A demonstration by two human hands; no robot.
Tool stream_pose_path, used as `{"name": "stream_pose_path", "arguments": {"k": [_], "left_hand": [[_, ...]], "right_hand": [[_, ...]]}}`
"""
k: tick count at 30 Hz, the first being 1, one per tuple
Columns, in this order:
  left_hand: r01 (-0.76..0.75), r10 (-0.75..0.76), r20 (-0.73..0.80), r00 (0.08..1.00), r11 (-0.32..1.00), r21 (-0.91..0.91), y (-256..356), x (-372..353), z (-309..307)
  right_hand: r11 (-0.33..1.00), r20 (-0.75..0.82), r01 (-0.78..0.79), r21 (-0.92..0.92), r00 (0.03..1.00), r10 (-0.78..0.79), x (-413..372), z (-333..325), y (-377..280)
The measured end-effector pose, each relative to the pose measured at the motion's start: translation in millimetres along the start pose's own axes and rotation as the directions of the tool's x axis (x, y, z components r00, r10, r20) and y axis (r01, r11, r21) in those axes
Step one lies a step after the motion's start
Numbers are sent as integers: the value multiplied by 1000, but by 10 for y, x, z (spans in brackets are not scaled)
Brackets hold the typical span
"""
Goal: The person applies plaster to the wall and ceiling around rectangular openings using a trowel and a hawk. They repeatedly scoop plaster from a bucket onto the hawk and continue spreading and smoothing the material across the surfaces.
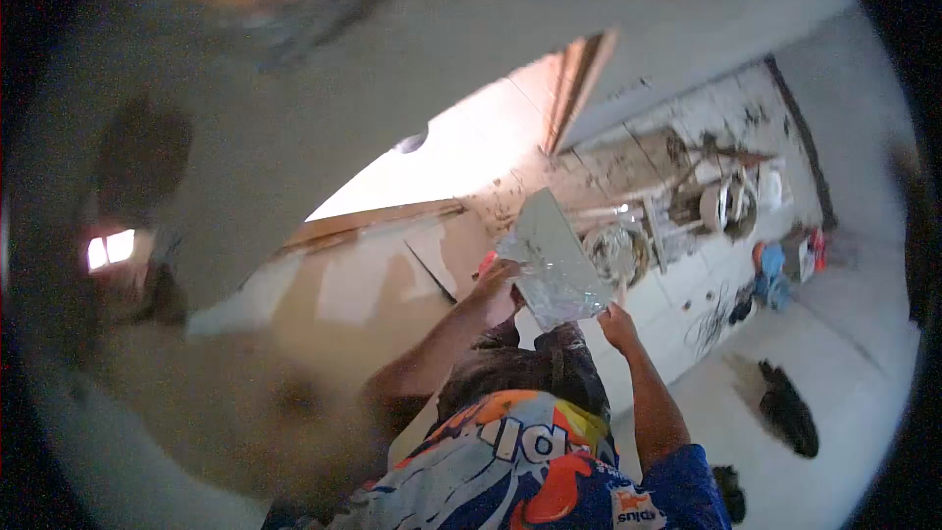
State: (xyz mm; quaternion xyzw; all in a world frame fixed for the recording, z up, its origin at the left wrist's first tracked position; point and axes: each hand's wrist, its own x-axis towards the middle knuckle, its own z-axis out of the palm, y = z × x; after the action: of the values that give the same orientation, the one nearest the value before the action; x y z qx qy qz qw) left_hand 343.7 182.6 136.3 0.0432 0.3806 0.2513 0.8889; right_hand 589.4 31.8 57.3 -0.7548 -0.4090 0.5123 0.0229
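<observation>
A pale, flat, angular panel (pixel 554 260) is held in front of my body, its lower part glossy and crinkled. My left hand (pixel 498 287) is closed on the panel's left edge, with a bit of something red (pixel 486 263) showing beside the fingers. At the lower right corner, my right hand (pixel 618 327) grips the same panel with bent fingers. Just beyond the panel stands a round bucket (pixel 616 253) with whitish stuff in it.
A second bucket (pixel 728 206) stands farther off, among long pieces on the dirty tiled floor. Bright light comes through a doorway with a wooden frame (pixel 579 88). A blue item (pixel 772 270), a tangled wire (pixel 708 326) and a dark object (pixel 788 410) lie to the right.
</observation>
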Motion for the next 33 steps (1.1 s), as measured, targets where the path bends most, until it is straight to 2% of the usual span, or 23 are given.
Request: {"name": "stream_pose_path", "arguments": {"k": [1, 3, 4, 5, 6, 8, 10, 14, 15, 16, 18, 20, 22, 25, 26, 27, 28, 29, 31, 33], "left_hand": [[48, -47, -10, 999, 999, 10, -17, 86, -75], [89, -77, -84, 993, 985, 149, -19, 205, -113], [3, 13, -54, 998, 961, 277, -39, 271, -131], [51, -31, -74, 997, 958, 281, -85, 349, -231], [121, -93, -115, 989, 955, 271, -83, 387, -327], [227, -185, -176, 967, 937, 264, -175, 644, -484], [195, -172, -143, 975, 966, 170, -256, 820, -532], [301, -263, -225, 938, 942, 152, -461, 898, -877], [272, -231, -237, 944, 949, 160, -503, 919, -899], [240, -194, -248, 949, 956, 169, -531, 910, -944], [259, -208, -266, 941, 950, 176, -606, 905, -1207], [274, -216, -287, 933, 944, 182, -637, 909, -1420], [355, -282, -331, 900, 916, 185, -622, 906, -1584], [356, -269, -419, 867, 923, 145, -643, 962, -1656], [369, -280, -427, 860, 918, 143, -630, 962, -1657], [368, -269, -422, 866, 914, 171, -609, 986, -1654], [362, -256, -413, 874, 911, 200, -586, 1037, -1627], [365, -260, -412, 873, 909, 201, -569, 1071, -1592], [410, -269, -420, 867, 864, 291, -539, 1143, -1487], [453, -321, -446, 836, 861, 231, -530, 1232, -1539]], "right_hand": [[999, 7, -40, 29, 999, 39, 105, 106, 214], [995, -20, -73, 74, 997, 75, 234, 253, 556], [993, -44, -80, 92, 995, 84, 317, 296, 668], [990, -64, -88, 106, 993, 95, 392, 353, 785], [978, -6, -175, 114, 984, 177, 379, 314, 729], [984, -61, -170, 55, 983, 173, 665, 466, 1078], [974, -140, -208, 93, 966, 220, 826, 571, 1284], [933, -196, -343, -108, 928, 318, 1066, 829, 1674], [899, -227, -394, -192, 909, 350, 1122, 858, 1707], [896, -210, -405, -183, 906, 367, 1170, 886, 1703], [843, -223, -522, -129, 844, 489, 1320, 938, 1746], [828, -117, -553, 95, 820, 561, 1541, 1009, 1932], [868, -161, -476, -140, 876, 454, 1912, 1634, 2784], [742, 34, -670, -34, 741, 671, 1747, 657, 1575], [735, 46, -677, -33, 733, 678, 1662, 696, 1620], [801, -144, -563, -204, 827, 544, 1590, 698, 1717], [804, -299, -449, -391, 888, 350, 1556, 681, 1817], [803, -300, -452, -389, 886, 354, 1542, 657, 1919], [764, -399, -399, -507, 894, 202, 1557, 548, 2017], [771, -419, -445, -455, 871, 255, 1732, 493, 2069]]}}
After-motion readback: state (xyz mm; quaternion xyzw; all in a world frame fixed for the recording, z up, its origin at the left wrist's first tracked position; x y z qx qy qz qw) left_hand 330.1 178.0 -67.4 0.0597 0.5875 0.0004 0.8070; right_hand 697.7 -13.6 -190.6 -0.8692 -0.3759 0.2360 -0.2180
